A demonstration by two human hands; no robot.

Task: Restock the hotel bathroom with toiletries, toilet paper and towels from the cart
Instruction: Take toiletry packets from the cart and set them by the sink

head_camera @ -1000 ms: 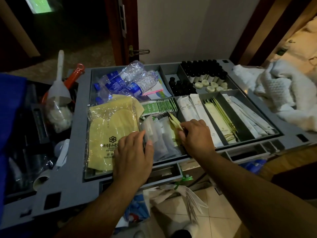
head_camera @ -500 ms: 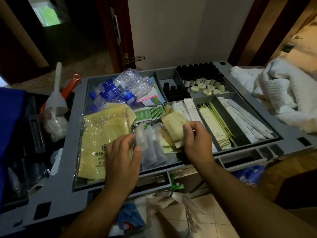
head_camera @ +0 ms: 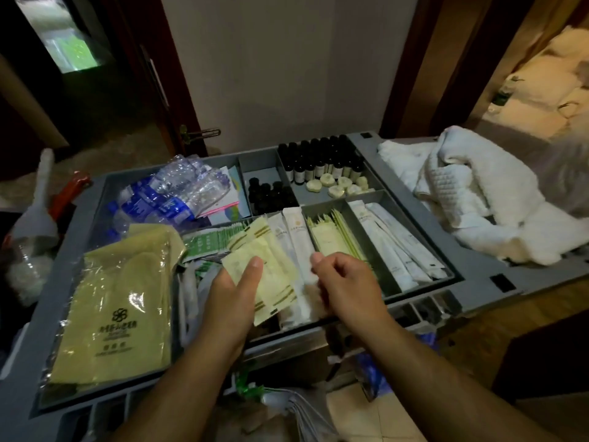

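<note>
Grey cart tray [head_camera: 471, 272], divided into compartments, stands by a dark door [head_camera: 149, 78]. Over its near middle, left hand [head_camera: 229, 301] grips about three pale sachets [head_camera: 271, 269]; right hand [head_camera: 347, 282] curls just beside them, grip unclear.

Our grey cart tray [head_camera: 471, 291] is packed nearly full. At its back centre, bare floor shows behind small dark bottles [head_camera: 267, 193]. Water bottles [head_camera: 172, 193] heap its back left and slipper packs [head_camera: 118, 307] cover its front left. Our left hand [head_camera: 229, 298] and right hand [head_camera: 347, 285] block its front centre. Towels [head_camera: 478, 199] crowd its right edge.
</note>
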